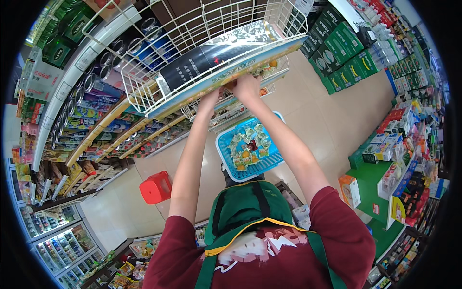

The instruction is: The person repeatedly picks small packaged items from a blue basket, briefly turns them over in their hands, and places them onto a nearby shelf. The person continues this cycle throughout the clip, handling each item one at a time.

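Both my hands reach under the printed front strip of a white wire basket (pixel 252 14). My left hand (pixel 212 97) is at the strip's lower edge, its fingers mostly hidden. Close beside it on the right is my right hand (pixel 247 86), near small wrapped items (pixel 270 68) in a lower wire basket; its fingertips are partly covered too. Whether either hand holds something cannot be told. The upper basket holds a dark box (pixel 195 65) with a silvery end. Below my forearms a blue plastic basket (pixel 218 144) contains many small clear-wrapped pieces, some orange, and one dark red piece.
A shelf (pixel 59 94) with cans and bottles runs along the left. On the floor stands a red plastic stool (pixel 156 188). Green cartons (pixel 343 43) are stacked at the upper right. A green display stand (pixel 375 180) with boxes is at the right. Glass-door coolers (pixel 61 249) are at lower left.
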Demonstrator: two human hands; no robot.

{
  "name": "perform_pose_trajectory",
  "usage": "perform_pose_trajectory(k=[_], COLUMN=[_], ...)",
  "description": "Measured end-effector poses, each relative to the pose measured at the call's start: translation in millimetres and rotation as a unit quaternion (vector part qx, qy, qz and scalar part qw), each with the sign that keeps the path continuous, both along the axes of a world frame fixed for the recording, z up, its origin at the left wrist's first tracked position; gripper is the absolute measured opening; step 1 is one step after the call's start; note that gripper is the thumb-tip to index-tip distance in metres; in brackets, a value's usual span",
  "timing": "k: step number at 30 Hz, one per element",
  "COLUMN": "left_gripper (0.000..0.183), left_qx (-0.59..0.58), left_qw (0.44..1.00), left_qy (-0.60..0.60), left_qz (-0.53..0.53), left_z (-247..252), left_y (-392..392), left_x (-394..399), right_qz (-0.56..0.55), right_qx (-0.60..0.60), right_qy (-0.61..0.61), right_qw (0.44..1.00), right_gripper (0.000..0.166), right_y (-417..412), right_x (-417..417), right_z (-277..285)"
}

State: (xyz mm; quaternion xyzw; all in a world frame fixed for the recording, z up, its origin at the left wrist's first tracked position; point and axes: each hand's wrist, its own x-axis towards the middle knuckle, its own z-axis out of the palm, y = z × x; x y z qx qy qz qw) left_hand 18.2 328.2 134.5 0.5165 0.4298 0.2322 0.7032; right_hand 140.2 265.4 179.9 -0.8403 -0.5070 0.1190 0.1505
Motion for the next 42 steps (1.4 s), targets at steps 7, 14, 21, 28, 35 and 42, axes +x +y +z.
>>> perform_pose_trajectory(k=[7, 14, 21, 28, 35, 42], left_gripper=[0.049, 0.046, 0.036, 0.045, 0.056, 0.040], left_qx=[-0.269, -0.309, -0.305, -0.264, -0.118, 0.041], left_qw=[0.929, 0.908, 0.900, 0.917, 0.940, 0.957], left_qy=[-0.247, -0.282, -0.312, -0.291, -0.319, -0.285], left_qz=[0.057, 0.011, 0.004, -0.071, 0.021, 0.032], left_z=[72, 99, 116, 136, 167, 180], left_y=[-43, -123, -178, -194, -219, -238], left_x=[-39, -93, -118, -125, -118, -116], right_qz=[0.180, 0.285, 0.274, 0.125, 0.089, 0.116], right_qx=[0.397, 0.477, 0.527, 0.458, 0.364, 0.347], right_qy=[-0.054, -0.030, 0.049, 0.445, 0.667, 0.558], right_qw=[0.898, 0.831, 0.803, 0.759, 0.644, 0.745], right_gripper=[0.010, 0.022, 0.024, 0.023, 0.028, 0.015], right_y=[-44, -127, -177, -204, -233, -243], right_x=[-15, -29, -51, -84, -102, -99], right_z=[10, 40, 68, 93, 108, 129])
